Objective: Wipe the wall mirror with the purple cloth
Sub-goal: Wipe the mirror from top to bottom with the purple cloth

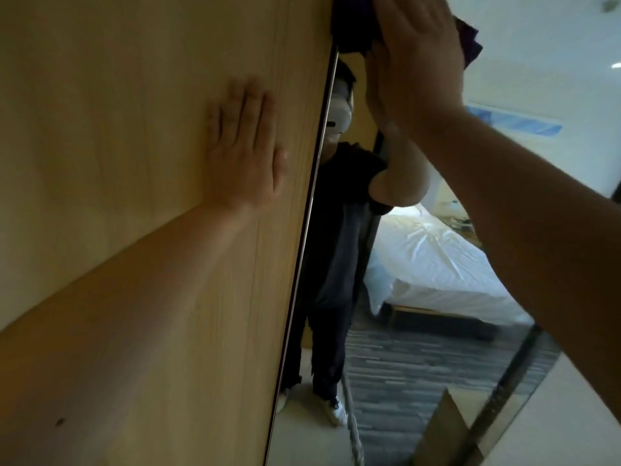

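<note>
Head view, tilted steeply along the wall: the right hand (416,52) is spread flat, palm pressing the purple cloth (356,25) against the wall mirror (420,297) at its upper corner, right by the thin metal edge strip (311,210). So the wiping itself is in hand, and it appears to be at the very top of the glass; most of the pane below looks yet to be covered (a judgement from where the cloth sits, not from any visible streaks).

Meanwhile the left hand (245,146) lies open and flat on the wooden wall panel (134,163) beside the mirror, fingers together, holding nothing, seemingly as a brace.

Next, the cloth probably needs to be drawn downward or across in even strokes, with the palm kept flat so the bunched fabric does not slip out.

The cloth is dark, soft and crumpled, with a loose corner hanging out past the fingers. Smooth and highly reflective, the glass shows a white bed (437,264) and striped grey carpet (420,371). The panel is pale, matte, with fine vertical grain.
</note>
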{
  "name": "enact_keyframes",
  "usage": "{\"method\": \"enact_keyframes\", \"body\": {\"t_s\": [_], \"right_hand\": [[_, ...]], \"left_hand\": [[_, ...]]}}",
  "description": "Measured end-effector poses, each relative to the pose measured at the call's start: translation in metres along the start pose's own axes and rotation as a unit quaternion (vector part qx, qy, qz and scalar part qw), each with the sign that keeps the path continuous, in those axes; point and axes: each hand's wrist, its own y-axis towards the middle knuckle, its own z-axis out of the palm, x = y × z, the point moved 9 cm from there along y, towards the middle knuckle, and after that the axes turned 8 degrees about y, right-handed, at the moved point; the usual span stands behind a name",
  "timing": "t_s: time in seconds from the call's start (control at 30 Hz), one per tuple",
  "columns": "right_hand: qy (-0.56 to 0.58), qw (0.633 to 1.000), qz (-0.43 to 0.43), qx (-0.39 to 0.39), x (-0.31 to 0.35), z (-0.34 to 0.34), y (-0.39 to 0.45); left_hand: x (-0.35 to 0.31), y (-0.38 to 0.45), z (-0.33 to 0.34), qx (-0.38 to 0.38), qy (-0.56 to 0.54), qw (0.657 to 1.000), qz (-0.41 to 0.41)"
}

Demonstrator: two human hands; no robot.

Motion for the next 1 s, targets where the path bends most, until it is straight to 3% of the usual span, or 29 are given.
{"method": "enact_keyframes", "body": {"t_s": [0.1, 0.2, 0.3, 0.4, 0.5, 0.7, 0.87, 1.0], "right_hand": [[-0.021, 0.998, -0.05, 0.023, 0.021, 0.017, -0.045], [0.036, 0.987, -0.133, 0.078, 0.058, 0.031, -0.143], [0.05, 0.956, -0.171, 0.231, 0.096, 0.061, -0.274], [0.003, 0.893, -0.268, 0.362, 0.138, 0.081, -0.401], [0.012, 0.893, -0.269, 0.361, 0.15, 0.088, -0.441], [0.069, 0.887, -0.205, 0.407, 0.148, 0.08, -0.422], [0.155, 0.909, -0.123, 0.367, 0.135, 0.037, -0.406], [0.189, 0.918, -0.095, 0.336, 0.115, -0.004, -0.41]], "left_hand": [[0.0, 0.0, 0.0, -0.002, 0.023, 1.0, 0.005], [0.0, 0.0, -0.002, -0.007, 0.029, 1.0, 0.001], [0.0, 0.0, -0.004, 0.003, 0.027, 1.0, -0.008], [0.001, -0.001, -0.001, 0.011, 0.038, 0.999, -0.009], [0.002, -0.002, 0.0, 0.008, 0.048, 0.999, -0.012], [0.004, -0.005, -0.001, 0.087, 0.087, 0.991, -0.043], [0.0, -0.006, -0.002, 0.169, 0.073, 0.982, -0.044], [0.0, -0.008, -0.01, 0.188, 0.051, 0.977, -0.082]]}}
